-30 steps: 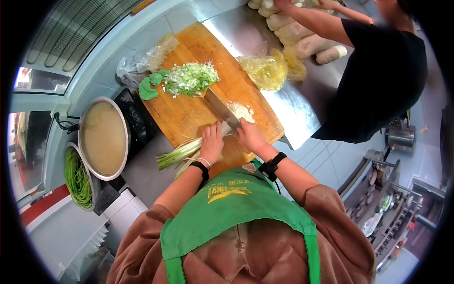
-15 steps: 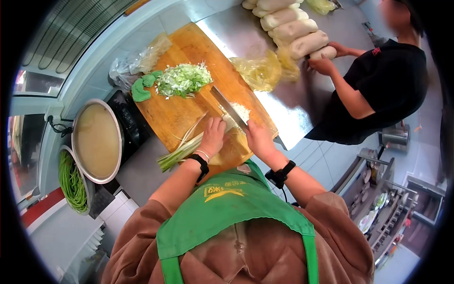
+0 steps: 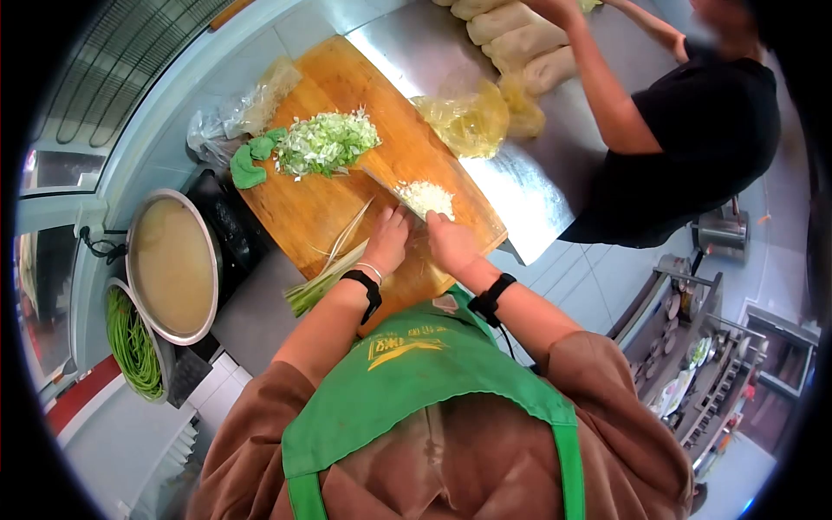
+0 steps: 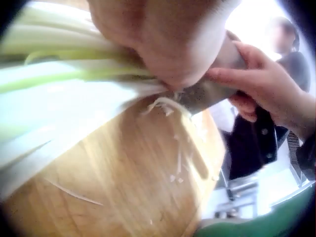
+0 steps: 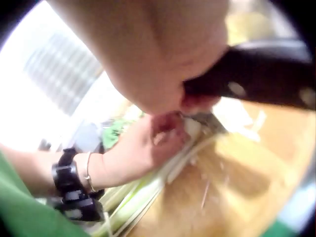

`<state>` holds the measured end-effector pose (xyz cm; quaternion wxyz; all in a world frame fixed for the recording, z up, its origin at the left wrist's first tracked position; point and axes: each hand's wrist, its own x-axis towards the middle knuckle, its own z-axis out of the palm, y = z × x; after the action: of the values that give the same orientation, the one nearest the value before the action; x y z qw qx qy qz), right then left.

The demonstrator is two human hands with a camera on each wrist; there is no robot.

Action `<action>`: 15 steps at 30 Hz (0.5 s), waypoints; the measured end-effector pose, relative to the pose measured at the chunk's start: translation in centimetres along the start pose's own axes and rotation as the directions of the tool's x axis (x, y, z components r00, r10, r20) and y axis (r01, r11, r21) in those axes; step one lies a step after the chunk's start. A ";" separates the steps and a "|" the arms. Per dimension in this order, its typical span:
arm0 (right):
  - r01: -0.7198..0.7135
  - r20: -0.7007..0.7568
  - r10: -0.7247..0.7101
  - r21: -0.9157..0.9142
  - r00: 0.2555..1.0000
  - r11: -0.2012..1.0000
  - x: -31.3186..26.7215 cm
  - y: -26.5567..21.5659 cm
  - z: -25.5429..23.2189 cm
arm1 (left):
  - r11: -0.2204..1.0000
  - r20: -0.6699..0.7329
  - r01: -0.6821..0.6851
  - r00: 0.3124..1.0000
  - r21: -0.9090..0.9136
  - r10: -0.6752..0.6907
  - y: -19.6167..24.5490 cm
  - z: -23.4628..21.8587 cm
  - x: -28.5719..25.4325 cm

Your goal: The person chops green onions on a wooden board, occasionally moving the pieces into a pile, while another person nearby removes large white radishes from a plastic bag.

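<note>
My right hand (image 3: 451, 245) grips a broad kitchen knife by its dark riveted handle (image 5: 266, 74). The blade (image 4: 202, 96) stands on edge across the white ends of a bunch of scallions (image 3: 329, 279). Curled fingers of my left hand (image 3: 387, 238) hold that bunch down close beside the blade. Fine white scallion bits (image 3: 425, 198) lie on the far side of the knife on the wooden board (image 3: 290, 221). Farther back is a larger heap of chopped green and white scallion (image 3: 325, 143). Thin strands (image 4: 168, 103) lie near the blade in the left wrist view.
A green cloth-like piece (image 3: 249, 165) and a clear plastic bag (image 3: 221, 121) lie at the board's left edge. A large pan of cloudy liquid (image 3: 173, 269) stands left, near a bowl of long green vegetables (image 3: 134, 342). Another person (image 3: 693, 147) works by pale rolls (image 3: 520, 39).
The knife has shifted slightly along the scallions and shows more edge-on. The other person's hands have left the near end of the pale rolls, and the nearest roll is gone from there.
</note>
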<state>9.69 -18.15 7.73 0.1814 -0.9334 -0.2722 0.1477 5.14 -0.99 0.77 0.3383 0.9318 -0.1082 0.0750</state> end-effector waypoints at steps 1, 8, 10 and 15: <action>0.011 -0.011 -0.010 0.037 1.000 0.999 -0.1 0.5 0.1 | 1.000 0.041 0.024 0.999 -0.005 -0.023 -0.1 0.1 -0.3; -0.073 0.101 0.079 -0.064 0.992 0.995 -1.1 -0.2 -0.9 | 1.000 0.036 0.018 0.999 -0.019 -0.017 0.6 -0.5 -0.5; -0.058 0.068 0.058 0.005 0.996 0.998 -0.2 -0.1 -0.2 | 0.999 0.038 0.013 0.999 -0.029 -0.012 0.5 -0.5 -0.5; -0.010 0.057 0.004 0.109 0.998 0.994 -0.2 0.5 -1.4 | 0.997 -0.023 -0.028 0.999 -0.070 0.027 0.2 -0.4 -0.4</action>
<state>10.26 -19.01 8.77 0.2237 -0.9184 -0.2656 0.1894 4.65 -0.82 1.06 0.3709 0.9169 -0.1198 0.0863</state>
